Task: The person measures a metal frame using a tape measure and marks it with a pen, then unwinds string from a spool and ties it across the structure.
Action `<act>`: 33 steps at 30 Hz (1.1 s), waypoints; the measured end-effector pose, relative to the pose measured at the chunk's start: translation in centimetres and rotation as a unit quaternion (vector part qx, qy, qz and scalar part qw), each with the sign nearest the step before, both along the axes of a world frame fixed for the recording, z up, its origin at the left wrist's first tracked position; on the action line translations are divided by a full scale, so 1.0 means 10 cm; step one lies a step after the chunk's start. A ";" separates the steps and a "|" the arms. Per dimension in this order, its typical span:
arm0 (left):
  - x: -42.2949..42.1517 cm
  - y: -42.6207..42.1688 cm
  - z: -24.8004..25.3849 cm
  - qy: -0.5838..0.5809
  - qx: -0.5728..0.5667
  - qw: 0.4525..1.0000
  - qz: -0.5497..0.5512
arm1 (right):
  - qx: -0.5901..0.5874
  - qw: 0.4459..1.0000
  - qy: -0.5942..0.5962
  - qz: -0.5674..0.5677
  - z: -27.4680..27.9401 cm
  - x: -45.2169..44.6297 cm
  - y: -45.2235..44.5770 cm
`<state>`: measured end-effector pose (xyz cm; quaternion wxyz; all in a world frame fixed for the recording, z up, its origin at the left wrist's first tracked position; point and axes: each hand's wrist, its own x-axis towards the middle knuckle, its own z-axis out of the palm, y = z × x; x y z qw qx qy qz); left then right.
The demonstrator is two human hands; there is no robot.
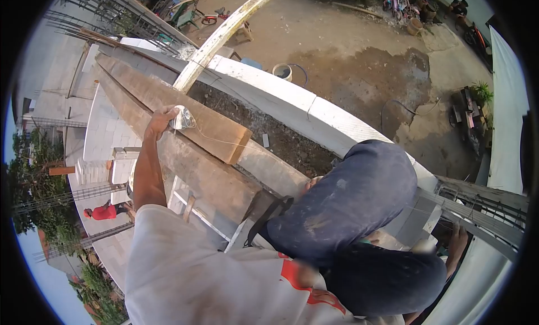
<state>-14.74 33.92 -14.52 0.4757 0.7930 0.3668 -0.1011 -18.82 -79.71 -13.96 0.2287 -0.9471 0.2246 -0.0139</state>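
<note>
My left hand is closed around a bundle of white string, above long brown boards. A thin line runs from the bundle across the upper board towards my knee. The lower board lies alongside, with a dark gap between them. At the far right, my right hand has its fingers stretched out beside a grey column with steel bars; no held object shows there. My legs cover part of the boards near me.
A white block wall runs beside the boards, crossed by a pale, rough plank. Beyond it, a bucket stands on the ground far below. A person in red is at the left. Steel bars project at upper left.
</note>
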 end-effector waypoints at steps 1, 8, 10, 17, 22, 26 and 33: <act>-0.02 -0.01 -0.13 -0.016 0.009 1.000 0.012 | -0.108 0.990 -0.011 0.091 0.04 0.04 0.17; -0.13 0.37 -0.80 -0.005 0.074 0.997 -0.014 | 0.093 0.995 0.033 -0.008 0.78 0.15 0.86; -0.13 0.47 -0.94 -0.006 0.050 0.998 -0.034 | 0.153 0.987 0.032 -0.041 0.90 0.14 1.04; 0.07 0.95 -0.98 0.068 0.095 0.984 -0.133 | 0.264 0.956 0.025 -0.129 1.11 0.07 1.32; 1.11 0.28 -0.58 0.040 0.412 0.829 -0.376 | 0.328 0.943 0.047 -0.029 0.92 0.04 1.52; 2.11 -2.78 0.42 -0.151 0.125 0.888 -0.415 | 0.393 0.916 0.075 0.045 0.77 0.19 1.94; 2.00 -7.10 1.59 -0.075 -0.153 0.591 -0.788 | 0.459 0.880 -0.040 0.119 0.70 0.26 2.22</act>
